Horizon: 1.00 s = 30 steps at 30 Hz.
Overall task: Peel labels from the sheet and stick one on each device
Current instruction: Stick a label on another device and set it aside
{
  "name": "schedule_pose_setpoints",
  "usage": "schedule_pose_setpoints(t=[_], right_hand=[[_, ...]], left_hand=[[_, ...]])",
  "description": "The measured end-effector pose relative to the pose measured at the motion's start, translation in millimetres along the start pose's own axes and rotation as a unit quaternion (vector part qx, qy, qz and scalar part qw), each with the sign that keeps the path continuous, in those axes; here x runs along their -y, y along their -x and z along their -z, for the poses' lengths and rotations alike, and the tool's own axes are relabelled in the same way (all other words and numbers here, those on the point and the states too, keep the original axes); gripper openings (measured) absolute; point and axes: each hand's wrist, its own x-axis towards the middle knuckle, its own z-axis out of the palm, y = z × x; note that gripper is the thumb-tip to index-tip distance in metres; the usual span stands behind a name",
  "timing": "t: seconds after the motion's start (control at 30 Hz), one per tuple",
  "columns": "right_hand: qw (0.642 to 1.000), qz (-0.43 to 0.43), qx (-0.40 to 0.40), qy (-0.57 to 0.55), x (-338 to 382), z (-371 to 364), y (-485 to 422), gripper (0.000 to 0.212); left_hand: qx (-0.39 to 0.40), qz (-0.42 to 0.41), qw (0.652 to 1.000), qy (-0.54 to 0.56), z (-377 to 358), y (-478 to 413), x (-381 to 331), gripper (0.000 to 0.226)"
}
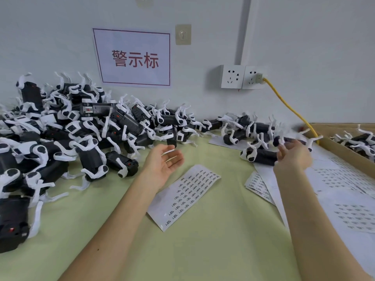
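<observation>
While the label sheet (183,196) lies flat on the counter (213,250), its long axis runs diagonally from near-left to far-right, and its far end sits just below the left grip (165,161). That bare hand hovers palm-up with fingers relaxed and spread, holding nothing. It is the nearer of the two to the sheet, so a peel would most easily start from this side.

The right grip (293,157) extends to the far right, well apart from the sheet. Motion blur hides its fingers, so it cannot be told whether it has hold of the blurred device (292,139) at its fingertips.

- **Sheet:** thin white backing, faintly glossy, with small dark-printed rectangular labels in close rows.
- **Devices:** small four-legged toys with blocky matte black bodies and bent white plastic legs that tangle readily.
- **Placement:** a device pile (71,138) banks along the left and back, and a lying device (260,156) rests just beside the right grip.
- **Surroundings:** further sheets (345,199) overlap at right, beside a cardboard box (343,154) holding more toys.
- **Counter cover:** pale green and smooth.
</observation>
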Motion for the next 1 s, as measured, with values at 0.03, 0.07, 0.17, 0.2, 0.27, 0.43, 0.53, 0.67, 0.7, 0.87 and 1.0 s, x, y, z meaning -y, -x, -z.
schedule_pose_setpoints(t=[0.03,0.07,0.17,0.2,0.27,0.43,0.53,0.67,0.7,0.87,1.0], right_hand=[[1.000,0.015,0.001,0.015,-1.0,-3.4,1.3,0.038],[0.999,0.027,0.001,0.026,-1.3,-5.2,1.1,0.039],[0.998,0.053,-0.002,0.041,2.0,-3.5,-0.9,0.038],[0.997,0.069,-0.004,0.041,3.6,-3.6,-0.2,0.037],[0.991,0.123,-0.014,0.059,7.4,-3.1,0.1,0.037],[0.955,0.220,-0.017,0.199,22.1,1.9,-22.3,0.043],[0.860,0.287,0.081,0.415,33.7,0.4,-49.1,0.049],[0.600,0.321,0.146,0.718,38.4,1.5,-89.3,0.054],[0.580,0.285,0.150,0.748,40.7,0.6,-99.6,0.053],[0.556,0.173,0.204,0.787,57.5,0.6,-150.8,0.037],[0.517,0.196,0.187,0.812,67.6,16.8,-173.5,0.048]], left_hand=[[-0.001,-0.001,1.000,-0.003,0.5,0.4,-0.7,0.017],[-0.002,-0.001,1.000,-0.006,0.8,0.6,-0.9,0.016],[-0.004,0.004,1.000,-0.015,-0.4,1.2,0.5,0.016],[-0.004,0.004,1.000,-0.018,-0.9,1.3,1.0,0.016],[-0.006,0.000,1.000,-0.024,-1.0,0.4,1.9,0.015],[-0.016,-0.008,0.999,-0.034,1.5,-1.2,2.2,0.016],[-0.021,-0.005,0.999,-0.040,1.9,-1.2,3.0,0.016],[-0.020,-0.001,0.998,-0.057,-0.2,-3.0,3.6,0.017],[-0.023,0.000,0.998,-0.064,-0.5,-3.7,4.2,0.017],[-0.046,0.002,0.995,-0.093,4.7,-5.8,6.3,0.015],[-0.047,0.001,0.993,-0.104,5.4,-6.0,8.2,0.015]])
